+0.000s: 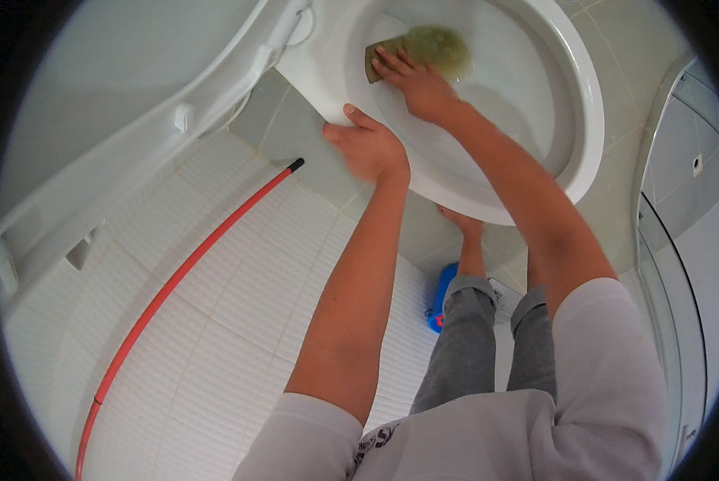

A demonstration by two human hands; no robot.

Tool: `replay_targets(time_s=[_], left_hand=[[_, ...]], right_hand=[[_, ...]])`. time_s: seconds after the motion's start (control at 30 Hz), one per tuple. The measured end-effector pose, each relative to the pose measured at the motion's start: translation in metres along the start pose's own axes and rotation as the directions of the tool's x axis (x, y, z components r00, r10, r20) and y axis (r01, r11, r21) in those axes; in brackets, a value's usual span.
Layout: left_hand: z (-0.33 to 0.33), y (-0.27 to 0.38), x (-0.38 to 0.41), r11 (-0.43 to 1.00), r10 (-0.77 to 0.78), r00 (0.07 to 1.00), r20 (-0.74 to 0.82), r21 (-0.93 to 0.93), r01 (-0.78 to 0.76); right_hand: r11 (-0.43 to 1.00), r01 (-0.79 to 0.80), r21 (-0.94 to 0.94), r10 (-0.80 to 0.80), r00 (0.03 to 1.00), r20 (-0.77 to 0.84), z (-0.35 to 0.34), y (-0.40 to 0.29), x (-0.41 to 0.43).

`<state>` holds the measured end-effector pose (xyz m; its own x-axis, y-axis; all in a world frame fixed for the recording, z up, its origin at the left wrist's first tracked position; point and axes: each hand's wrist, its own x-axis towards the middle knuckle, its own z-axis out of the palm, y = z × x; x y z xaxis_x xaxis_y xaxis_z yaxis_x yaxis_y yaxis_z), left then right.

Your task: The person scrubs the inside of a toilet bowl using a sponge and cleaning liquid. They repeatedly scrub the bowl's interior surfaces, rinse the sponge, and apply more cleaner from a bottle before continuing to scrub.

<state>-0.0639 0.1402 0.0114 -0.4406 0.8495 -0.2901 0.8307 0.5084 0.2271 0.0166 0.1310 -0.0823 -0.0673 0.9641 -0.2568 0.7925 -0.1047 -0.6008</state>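
Observation:
A white toilet bowl (587, 114) stands before me, with yellowish-green water (440, 51) in its depth. Inside it, my right hand (416, 84) presses a brownish-green scouring pad or cloth (372, 63) to the inner wall near the back, fingers spread over it. The pad's far end reaches the water. My left hand (371, 144) grips the bowl's outer rim on the left, thumb on top; the fingers under the edge are partly hidden. Above and to the left rises the toilet seat (137, 138), tipped up, with its hinge by the bowl's back.
A red pole (197, 249) with a black tip leans along the white tiled wall (239, 300). Below the bowl, a blue container (444, 288) sits beside my leg. A glass shower enclosure (672, 252) borders the right side. Grey tiles (617, 66) cover the floor.

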Motion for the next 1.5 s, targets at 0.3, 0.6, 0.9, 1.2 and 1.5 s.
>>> replay_targets(time_s=[0.3, 0.6, 0.9, 1.2, 1.5], left_hand=[[-0.002, -0.017, 0.01, 0.996, 0.032, 0.999, -0.034, -0.08, -0.035], [-0.002, -0.006, 0.001, 0.996, 0.029, 0.999, -0.018, -0.079, -0.03], [0.001, -0.006, -0.001, 0.997, 0.074, 0.996, -0.053, -0.017, -0.075], [-0.007, -0.01, 0.004, 1.0, -0.002, 1.0, -0.02, -0.02, 0.002], [0.0, -0.009, 0.001, 0.999, 0.04, 0.998, -0.038, -0.031, -0.042]], right_hand=[[0.989, 0.103, 0.11, -0.148, 0.816, 0.558, -0.034, -0.004, -0.108], [0.929, -0.106, 0.355, 0.045, 0.983, 0.177, 0.009, -0.032, -0.027], [0.989, -0.05, 0.136, 0.045, 0.998, 0.039, 0.004, -0.011, -0.023], [0.989, 0.143, -0.042, -0.134, 0.977, 0.166, 0.011, -0.015, -0.087], [0.899, -0.047, 0.436, 0.057, 0.998, -0.01, 0.024, -0.029, -0.022]])
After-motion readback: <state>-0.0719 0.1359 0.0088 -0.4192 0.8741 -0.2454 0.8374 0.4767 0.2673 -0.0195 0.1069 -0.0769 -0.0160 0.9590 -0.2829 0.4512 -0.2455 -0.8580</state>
